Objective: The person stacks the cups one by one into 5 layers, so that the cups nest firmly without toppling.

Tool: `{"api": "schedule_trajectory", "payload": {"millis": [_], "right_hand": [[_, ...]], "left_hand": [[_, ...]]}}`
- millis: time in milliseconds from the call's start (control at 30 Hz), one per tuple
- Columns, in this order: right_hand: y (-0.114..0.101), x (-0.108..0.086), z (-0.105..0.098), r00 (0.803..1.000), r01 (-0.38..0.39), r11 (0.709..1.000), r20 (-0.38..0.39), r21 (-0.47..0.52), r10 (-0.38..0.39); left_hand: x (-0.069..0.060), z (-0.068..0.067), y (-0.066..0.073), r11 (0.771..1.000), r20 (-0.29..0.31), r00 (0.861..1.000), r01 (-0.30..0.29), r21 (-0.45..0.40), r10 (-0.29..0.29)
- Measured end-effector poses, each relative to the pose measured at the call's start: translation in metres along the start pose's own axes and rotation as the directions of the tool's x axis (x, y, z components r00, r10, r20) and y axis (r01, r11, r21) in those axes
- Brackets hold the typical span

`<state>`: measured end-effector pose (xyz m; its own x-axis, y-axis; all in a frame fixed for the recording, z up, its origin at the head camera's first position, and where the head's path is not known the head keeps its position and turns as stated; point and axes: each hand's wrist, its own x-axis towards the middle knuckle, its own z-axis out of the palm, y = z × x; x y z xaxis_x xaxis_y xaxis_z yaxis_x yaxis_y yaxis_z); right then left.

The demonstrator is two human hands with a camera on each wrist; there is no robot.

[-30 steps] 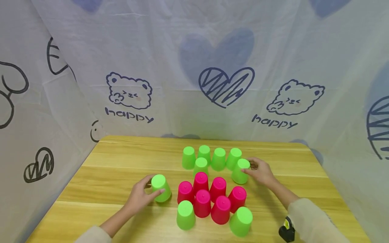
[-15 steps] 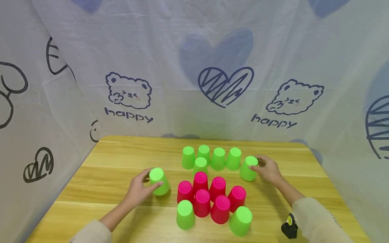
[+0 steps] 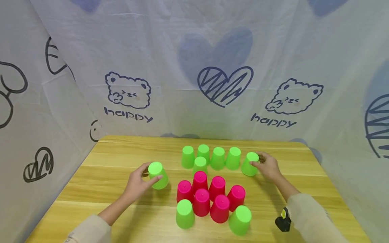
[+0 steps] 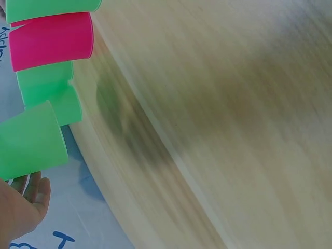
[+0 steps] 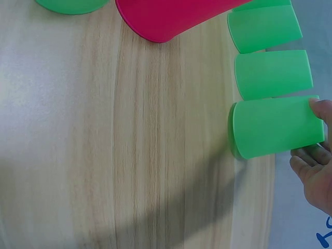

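The left hand (image 3: 135,184) has its grip curled round a smooth, tapered green cup (image 3: 158,177), left of the pink cups (image 3: 202,204); the right hand (image 3: 269,167) grips a second green cup (image 3: 250,165) (mouth down, like the others) at the right end of the far green row (image 3: 217,159). The wood-grained counter (image 3: 115,162) meets a creased whitish sheet (image 3: 173,74) drawn with hearts (image 3: 211,84) and bears (image 3: 110,99).

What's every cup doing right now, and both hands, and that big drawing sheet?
Left green cup: upside down, held.
Left hand: gripping that cup.
Right green cup: upside down, held.
Right hand: gripping that cup.
Seven other green cups: upside down, standing.
Six pink cups: upside down, bunched together.
Sheet: hanging, wrinkled.
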<state>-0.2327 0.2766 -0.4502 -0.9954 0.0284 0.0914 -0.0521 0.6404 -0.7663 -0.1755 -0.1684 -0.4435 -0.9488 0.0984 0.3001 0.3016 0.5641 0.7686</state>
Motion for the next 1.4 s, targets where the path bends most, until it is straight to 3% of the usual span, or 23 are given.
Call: {"api": "schedule_trajectory", "payload": {"millis": [333, 533, 867, 1400], "right_hand": [[-0.002, 0.007, 0.004, 0.999, -0.036, 0.999, -0.021, 0.031, 0.037], [0.001, 0.013, 0.007, 0.999, -0.035, 0.999, -0.037, 0.037, 0.037], [0.0, 0.017, 0.01, 0.998, -0.047, 0.999, -0.031, 0.007, 0.047], [-0.005, 0.017, 0.012, 0.998, -0.058, 0.998, -0.031, -0.025, 0.057]], "left_hand": [[0.007, -0.003, 0.01, 1.0, -0.008, 1.0, 0.017, -0.02, -0.018], [0.019, -0.007, 0.022, 0.999, -0.039, 0.999, -0.009, -0.045, 0.007], [0.035, -0.013, 0.034, 1.0, -0.026, 1.0, -0.018, -0.025, 0.017], [0.043, -0.015, 0.04, 0.999, -0.009, 1.0, 0.006, -0.031, -0.006]]}}
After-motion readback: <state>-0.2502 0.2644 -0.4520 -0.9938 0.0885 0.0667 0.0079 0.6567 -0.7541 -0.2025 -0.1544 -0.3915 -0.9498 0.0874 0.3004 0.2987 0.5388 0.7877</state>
